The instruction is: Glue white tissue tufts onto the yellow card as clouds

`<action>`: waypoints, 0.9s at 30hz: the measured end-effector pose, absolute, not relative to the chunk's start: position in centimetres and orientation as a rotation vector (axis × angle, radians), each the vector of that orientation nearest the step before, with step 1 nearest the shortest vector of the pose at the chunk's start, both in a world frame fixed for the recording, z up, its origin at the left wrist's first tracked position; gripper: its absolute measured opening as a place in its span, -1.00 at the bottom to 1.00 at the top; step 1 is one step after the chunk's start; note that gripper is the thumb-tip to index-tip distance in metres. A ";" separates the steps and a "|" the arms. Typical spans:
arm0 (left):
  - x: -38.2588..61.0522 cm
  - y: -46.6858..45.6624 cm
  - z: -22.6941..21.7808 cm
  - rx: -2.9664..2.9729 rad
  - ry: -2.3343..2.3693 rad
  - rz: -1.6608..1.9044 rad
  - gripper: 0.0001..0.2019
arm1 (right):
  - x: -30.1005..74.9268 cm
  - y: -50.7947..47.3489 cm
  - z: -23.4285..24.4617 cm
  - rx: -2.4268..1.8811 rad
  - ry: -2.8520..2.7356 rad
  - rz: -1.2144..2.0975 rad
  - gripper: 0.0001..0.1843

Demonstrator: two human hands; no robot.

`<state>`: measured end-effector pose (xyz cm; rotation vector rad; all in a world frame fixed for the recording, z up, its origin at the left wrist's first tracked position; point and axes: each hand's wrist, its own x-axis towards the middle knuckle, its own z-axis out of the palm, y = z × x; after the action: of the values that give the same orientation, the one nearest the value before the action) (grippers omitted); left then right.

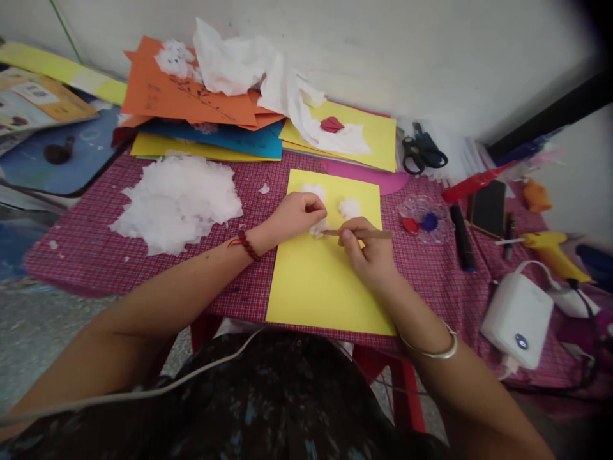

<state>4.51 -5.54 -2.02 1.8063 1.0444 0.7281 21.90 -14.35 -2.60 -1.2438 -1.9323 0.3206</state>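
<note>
A yellow sheet of paper [325, 287] lies before me, with white tissue tufts on its upper half. One tuft [349, 207] sits at the right, another [315, 190] is partly behind my left hand. Between my hands is a third tuft [318, 230]. My left hand [301, 216] is closed in a pinch just above this third one; whatever its fingertips hold is too small to make out. In my right hand [366, 249] is a tan pencil-like stick [378, 234], held almost level, its darker tip at the third tuft.
Left is a pile of torn white tissue [179, 201]. Behind are orange cards [191, 105], crumpled tissue [234, 61] and black scissors [421, 153]. To the right stand a clear dish [416, 207] with red and blue paint, a black marker [462, 239], a yellow glue gun [555, 252] and a white device [520, 316].
</note>
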 end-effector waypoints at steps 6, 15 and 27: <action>4.0 -5.2 -2.5 1.730 1.022 0.733 -0.92 | 21.0 -15.1 -1.8 -1.153 -2.336 -0.104 -0.81; 3.8 -5.1 -2.4 1.816 0.951 0.614 -0.93 | 21.5 -15.0 -2.2 -1.252 -2.015 0.325 -0.83; 4.0 -4.8 -2.9 1.873 1.007 0.668 -0.85 | 23.0 -12.8 -2.7 -1.185 -1.010 0.916 -0.71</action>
<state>4.01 -4.80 -2.86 1.8733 1.0068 0.6683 23.04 -12.79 -2.67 -1.1854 -1.0100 0.9159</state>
